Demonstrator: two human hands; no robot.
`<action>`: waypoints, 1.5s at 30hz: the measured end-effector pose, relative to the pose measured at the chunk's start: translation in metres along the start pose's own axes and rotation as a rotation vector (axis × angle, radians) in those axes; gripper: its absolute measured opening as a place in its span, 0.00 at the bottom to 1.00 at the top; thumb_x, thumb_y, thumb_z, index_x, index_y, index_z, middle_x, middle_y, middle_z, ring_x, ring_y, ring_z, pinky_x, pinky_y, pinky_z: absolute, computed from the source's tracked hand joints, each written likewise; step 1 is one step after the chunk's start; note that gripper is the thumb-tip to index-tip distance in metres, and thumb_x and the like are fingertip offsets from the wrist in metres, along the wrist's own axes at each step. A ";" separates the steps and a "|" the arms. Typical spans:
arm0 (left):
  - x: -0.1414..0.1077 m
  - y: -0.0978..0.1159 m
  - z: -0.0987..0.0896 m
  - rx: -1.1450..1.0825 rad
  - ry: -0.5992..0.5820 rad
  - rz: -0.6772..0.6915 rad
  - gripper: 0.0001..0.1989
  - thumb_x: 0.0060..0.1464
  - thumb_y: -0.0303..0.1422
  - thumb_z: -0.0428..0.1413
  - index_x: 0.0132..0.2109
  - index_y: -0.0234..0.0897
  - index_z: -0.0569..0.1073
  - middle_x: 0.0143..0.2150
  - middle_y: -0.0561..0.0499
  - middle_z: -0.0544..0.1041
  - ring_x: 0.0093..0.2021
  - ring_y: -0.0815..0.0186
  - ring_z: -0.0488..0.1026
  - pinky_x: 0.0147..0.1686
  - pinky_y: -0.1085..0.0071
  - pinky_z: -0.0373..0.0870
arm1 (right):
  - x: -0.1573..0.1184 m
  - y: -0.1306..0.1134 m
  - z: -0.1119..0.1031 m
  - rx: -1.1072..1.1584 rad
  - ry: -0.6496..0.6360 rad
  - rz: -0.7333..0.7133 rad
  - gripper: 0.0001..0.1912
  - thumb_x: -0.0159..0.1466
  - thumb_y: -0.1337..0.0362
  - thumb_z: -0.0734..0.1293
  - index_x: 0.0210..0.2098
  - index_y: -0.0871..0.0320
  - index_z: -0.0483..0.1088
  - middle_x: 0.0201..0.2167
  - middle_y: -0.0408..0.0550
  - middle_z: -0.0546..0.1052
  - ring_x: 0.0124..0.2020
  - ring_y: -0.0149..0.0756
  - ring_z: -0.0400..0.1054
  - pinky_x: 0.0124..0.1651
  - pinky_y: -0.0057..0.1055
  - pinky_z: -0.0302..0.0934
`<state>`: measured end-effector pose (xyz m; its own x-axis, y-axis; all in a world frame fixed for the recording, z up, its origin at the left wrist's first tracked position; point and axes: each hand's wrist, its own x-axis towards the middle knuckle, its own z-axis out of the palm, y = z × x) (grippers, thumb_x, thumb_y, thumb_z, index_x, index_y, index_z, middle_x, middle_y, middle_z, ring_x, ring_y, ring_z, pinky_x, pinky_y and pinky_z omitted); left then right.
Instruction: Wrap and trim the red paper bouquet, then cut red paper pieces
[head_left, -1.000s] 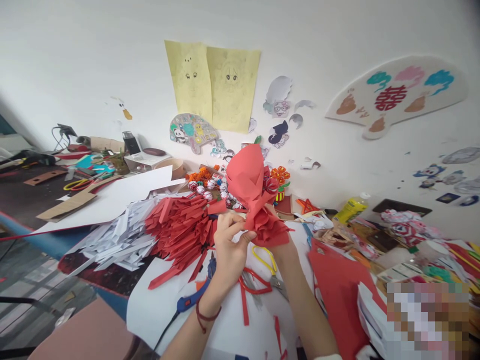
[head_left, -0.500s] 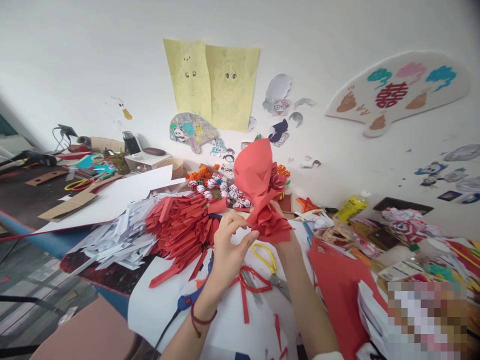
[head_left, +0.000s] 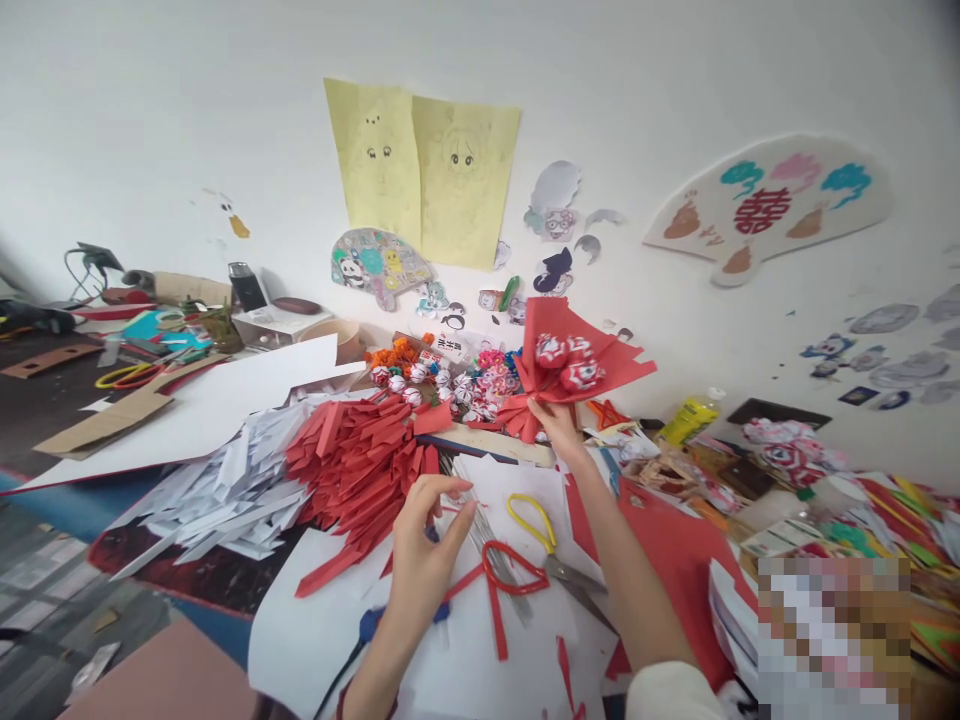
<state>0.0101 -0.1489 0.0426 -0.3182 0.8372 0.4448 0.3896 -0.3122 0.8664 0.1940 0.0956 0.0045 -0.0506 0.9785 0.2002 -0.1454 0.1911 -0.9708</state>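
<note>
My right hand (head_left: 556, 425) is closed round the gathered base of a small bouquet in red paper (head_left: 541, 335). Several red-and-white balls (head_left: 581, 372) show inside its flared wrap, which faces me and leans to the right. Lower and to the left, my left hand (head_left: 429, 530) is empty, its thumb and forefinger curved and apart. Between my forearms lie scissors with one yellow and one red handle (head_left: 516, 568), over thin wires (head_left: 480, 520) on white paper (head_left: 300, 610).
Red paper strips (head_left: 360, 455) and white strips (head_left: 240, 490) are heaped on the left. Behind are red-and-white balls and orange flowers (head_left: 397, 352). Red sheets (head_left: 667, 550), a yellow bottle (head_left: 691, 418) and craft scraps lie on the right.
The bouquet has turned so its balls now face me, and my right hand has moved it slightly right. My left hand has drawn away, down and to the left.
</note>
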 end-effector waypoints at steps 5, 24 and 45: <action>-0.003 -0.003 -0.007 -0.048 -0.017 -0.018 0.07 0.58 0.35 0.56 0.41 0.39 0.75 0.36 0.50 0.73 0.31 0.67 0.65 0.31 0.72 0.61 | -0.005 0.030 0.004 -0.092 0.006 -0.054 0.17 0.42 0.57 0.77 0.25 0.58 0.71 0.27 0.41 0.79 0.37 0.37 0.72 0.53 0.38 0.62; -0.018 -0.006 -0.006 -0.134 -0.049 -0.124 0.08 0.60 0.35 0.53 0.40 0.38 0.75 0.33 0.51 0.69 0.29 0.69 0.61 0.32 0.72 0.60 | -0.001 0.065 -0.026 -0.408 -0.095 -0.130 0.15 0.53 0.49 0.72 0.32 0.52 0.74 0.36 0.46 0.80 0.45 0.44 0.72 0.58 0.42 0.59; -0.027 -0.009 -0.007 -0.166 -0.091 -0.149 0.08 0.61 0.36 0.53 0.40 0.38 0.74 0.33 0.52 0.66 0.30 0.69 0.61 0.33 0.72 0.59 | -0.012 0.076 -0.028 -0.436 -0.159 -0.158 0.23 0.58 0.44 0.66 0.43 0.54 0.75 0.42 0.49 0.80 0.52 0.44 0.70 0.61 0.45 0.57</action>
<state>0.0090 -0.1720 0.0244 -0.2798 0.9141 0.2936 0.1948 -0.2454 0.9497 0.2112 0.1002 -0.0750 -0.2169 0.9173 0.3340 0.2617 0.3842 -0.8854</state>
